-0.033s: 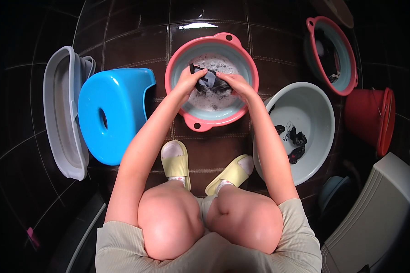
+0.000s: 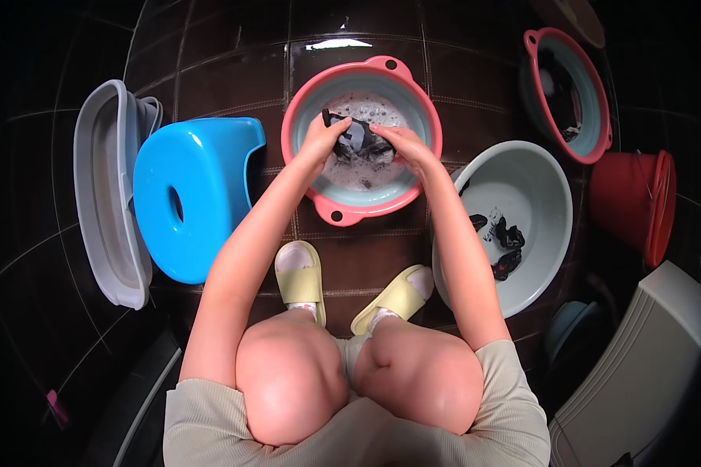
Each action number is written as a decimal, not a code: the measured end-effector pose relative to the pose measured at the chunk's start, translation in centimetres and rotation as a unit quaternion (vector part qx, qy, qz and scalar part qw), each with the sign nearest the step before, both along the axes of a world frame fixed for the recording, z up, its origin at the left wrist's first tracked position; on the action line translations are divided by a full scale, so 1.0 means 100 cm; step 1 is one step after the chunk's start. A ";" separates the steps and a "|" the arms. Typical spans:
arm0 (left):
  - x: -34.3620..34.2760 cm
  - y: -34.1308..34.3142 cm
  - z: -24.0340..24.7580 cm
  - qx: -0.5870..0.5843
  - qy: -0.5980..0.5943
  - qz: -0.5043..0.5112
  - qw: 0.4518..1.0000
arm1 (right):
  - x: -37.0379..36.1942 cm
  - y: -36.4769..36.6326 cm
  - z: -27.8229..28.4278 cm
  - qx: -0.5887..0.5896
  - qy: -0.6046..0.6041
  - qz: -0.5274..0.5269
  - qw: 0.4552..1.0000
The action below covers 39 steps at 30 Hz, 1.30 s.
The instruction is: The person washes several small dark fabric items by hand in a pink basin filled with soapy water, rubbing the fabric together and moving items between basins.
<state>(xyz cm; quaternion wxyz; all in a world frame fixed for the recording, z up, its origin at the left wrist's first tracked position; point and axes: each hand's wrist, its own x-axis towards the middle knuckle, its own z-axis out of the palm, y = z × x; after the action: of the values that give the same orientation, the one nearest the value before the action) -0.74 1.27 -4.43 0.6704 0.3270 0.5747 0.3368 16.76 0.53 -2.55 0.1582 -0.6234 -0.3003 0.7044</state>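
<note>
While left hand (image 2: pixel 323 142) and right hand (image 2: pixel 410 145) pinched grey-black fabric (image 2: pixel 356 138), I feared pale foamy suds (image 2: pixel 368 176) below might make it slip.

"What do we have hold of?"

"Our left hand (image 2: pixel 322 142) and right hand (image 2: pixel 406 145) grip a dark cloth (image 2: pixel 357 140), one at each side, inside a pink-rimmed basin (image 2: pixel 436 128) of sudsy water (image 2: pixel 366 177)."

"And around us?"

"On our left we see a blue stool (image 2: pixel 202 191); on our right, a pale basin (image 2: pixel 533 187) with crumpled black pieces of cloth (image 2: pixel 509 235) lying in it."
</note>
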 end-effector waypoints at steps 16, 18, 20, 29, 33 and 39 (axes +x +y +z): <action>0.028 0.003 -0.047 0.202 0.527 -0.108 0.818 | -0.013 0.006 -0.062 0.272 -0.223 -0.105 0.930; 0.032 -0.003 -0.053 0.192 0.540 -0.164 0.803 | -0.018 0.000 -0.067 0.350 -0.316 -0.066 0.879; 0.027 -0.004 -0.058 0.220 0.536 -0.180 0.795 | -0.023 -0.001 -0.068 0.418 -0.403 -0.016 0.814; 0.022 0.003 -0.058 0.132 0.458 -0.023 0.879 | -0.026 0.006 -0.064 0.309 -0.363 -0.097 0.874; 0.041 0.006 -0.042 0.237 0.256 0.234 0.908 | -0.027 0.005 -0.051 0.317 -0.192 -0.204 0.906; 0.061 -0.001 0.022 -0.069 -0.028 0.138 0.988 | -0.047 0.002 0.006 0.391 -0.237 -0.150 0.877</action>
<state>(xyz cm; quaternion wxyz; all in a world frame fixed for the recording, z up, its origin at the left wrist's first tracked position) 5.34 1.21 -2.26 0.6542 0.1876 0.6173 0.3948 12.05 0.77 -1.91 0.4166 -0.6965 -0.4828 0.3289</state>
